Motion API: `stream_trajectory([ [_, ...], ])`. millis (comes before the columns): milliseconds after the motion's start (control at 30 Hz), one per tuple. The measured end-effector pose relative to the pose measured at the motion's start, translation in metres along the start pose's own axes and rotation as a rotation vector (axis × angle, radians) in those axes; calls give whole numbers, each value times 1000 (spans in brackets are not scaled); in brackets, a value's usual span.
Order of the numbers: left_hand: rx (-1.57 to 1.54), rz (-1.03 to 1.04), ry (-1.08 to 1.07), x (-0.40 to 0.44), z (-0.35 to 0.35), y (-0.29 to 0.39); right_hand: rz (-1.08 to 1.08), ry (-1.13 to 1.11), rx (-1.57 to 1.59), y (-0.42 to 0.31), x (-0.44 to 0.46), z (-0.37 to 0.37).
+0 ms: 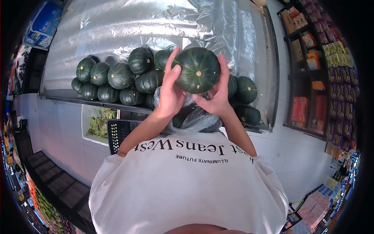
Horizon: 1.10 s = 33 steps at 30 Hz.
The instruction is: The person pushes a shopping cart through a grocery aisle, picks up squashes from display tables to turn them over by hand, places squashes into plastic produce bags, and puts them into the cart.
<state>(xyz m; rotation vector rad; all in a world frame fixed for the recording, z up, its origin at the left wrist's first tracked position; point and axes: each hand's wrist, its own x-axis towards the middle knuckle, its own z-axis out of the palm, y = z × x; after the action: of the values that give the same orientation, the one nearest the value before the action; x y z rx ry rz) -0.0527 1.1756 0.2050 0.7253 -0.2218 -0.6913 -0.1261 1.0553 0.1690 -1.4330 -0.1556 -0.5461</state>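
A round dark green squash (197, 66) with a pale stem scar is held up in front of my chest. My left hand (172, 87) grips its left side, fingers spread along it. On the opposite side my right hand (217, 93) holds it, with the thumb underneath. Below the two hands lies a clear plastic bag (194, 115) with dark green squash inside. More squash (121, 75) are stacked in rows on the left part of the display, and a few others (246, 89) sit to the right of my right hand.
Silver foil (113, 27) covers the display table, whose dark front edge (97, 103) runs before me. Below it stand a white foam box (86, 123) of leafy scraps and a black crate (117, 134). Shelves of packaged goods (307, 46) are at the right.
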Motion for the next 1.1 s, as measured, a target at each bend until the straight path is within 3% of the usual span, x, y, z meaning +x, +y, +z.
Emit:
stream_trajectory([
  [300, 134, 95, -14, -2, -5, -4, 128, 98, 171, -6, 4, 5],
  [500, 202, 51, -89, -5, -8, -4, 61, 160, 145, 11, 4, -7],
  [600, 181, 42, -85, -4, -7, -7, 225, 246, 306, 16, 6, -7],
  [1100, 251, 105, 24, -1, -10, -10, 241, 129, 292, 2, 6, 5],
])
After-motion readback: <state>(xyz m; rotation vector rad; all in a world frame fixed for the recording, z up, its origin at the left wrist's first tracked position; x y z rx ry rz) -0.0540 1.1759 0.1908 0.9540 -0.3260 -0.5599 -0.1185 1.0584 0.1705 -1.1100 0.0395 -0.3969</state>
